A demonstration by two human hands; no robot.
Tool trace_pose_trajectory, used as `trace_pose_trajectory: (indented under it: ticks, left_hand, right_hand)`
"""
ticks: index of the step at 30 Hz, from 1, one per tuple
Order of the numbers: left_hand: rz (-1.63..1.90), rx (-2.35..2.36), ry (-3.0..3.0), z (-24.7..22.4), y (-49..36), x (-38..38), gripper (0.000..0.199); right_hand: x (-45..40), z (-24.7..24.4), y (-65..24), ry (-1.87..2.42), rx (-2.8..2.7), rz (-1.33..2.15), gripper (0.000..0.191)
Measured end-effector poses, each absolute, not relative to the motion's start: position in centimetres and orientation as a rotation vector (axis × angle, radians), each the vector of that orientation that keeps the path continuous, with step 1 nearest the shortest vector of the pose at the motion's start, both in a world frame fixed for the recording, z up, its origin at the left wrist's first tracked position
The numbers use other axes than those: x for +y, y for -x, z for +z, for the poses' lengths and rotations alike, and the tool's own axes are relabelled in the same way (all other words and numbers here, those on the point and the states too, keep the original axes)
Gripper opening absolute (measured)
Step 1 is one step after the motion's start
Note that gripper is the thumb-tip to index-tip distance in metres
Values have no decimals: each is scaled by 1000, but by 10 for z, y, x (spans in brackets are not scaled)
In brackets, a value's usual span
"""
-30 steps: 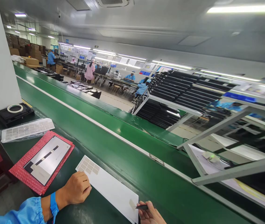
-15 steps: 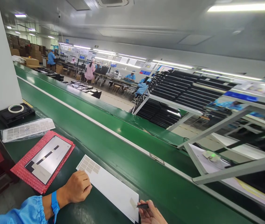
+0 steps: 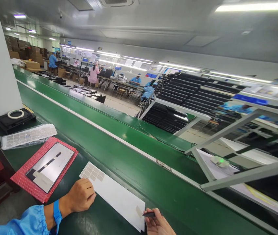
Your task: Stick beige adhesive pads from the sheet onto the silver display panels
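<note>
My left hand (image 3: 81, 195) rests curled on the dark green bench top (image 3: 85, 220), touching the near edge of a white sheet (image 3: 115, 199). A grid of beige patches (image 3: 92, 172) covers the sheet's far end, and a single beige patch (image 3: 139, 211) lies near its right corner. My right hand (image 3: 157, 223) holds a small black tool (image 3: 149, 214), whose tip is close to that single patch. A red bubble pouch (image 3: 31, 160) carries a white-and-black panel (image 3: 49, 167).
A clear bag of patch sheets (image 3: 28, 136) and a tape roll (image 3: 15, 114) on a black tray lie left. A green conveyor (image 3: 139, 163) runs alongside the bench. Metal racks of black panels (image 3: 190, 94) stand right. Several co-workers sit far off.
The view has shifted slightly. My right hand and its black tool sit a little higher by the sheet's corner, while my left hand stays in nearly the same place.
</note>
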State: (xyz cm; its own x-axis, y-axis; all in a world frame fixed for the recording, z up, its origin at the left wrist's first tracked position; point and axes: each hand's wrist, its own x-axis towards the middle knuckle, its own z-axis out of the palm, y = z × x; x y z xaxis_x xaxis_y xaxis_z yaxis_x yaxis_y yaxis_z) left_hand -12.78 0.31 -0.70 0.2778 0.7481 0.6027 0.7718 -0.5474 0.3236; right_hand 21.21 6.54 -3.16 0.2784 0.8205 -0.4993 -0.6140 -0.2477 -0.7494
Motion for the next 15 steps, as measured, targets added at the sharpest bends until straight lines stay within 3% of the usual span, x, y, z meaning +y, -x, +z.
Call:
trace_pose_trajectory:
  ticks: [15]
  left_hand:
    - [-1052,-1511,2538,-8,128,3,20]
  right_hand:
    - [63,-26,-207,1201,-239,1362,58]
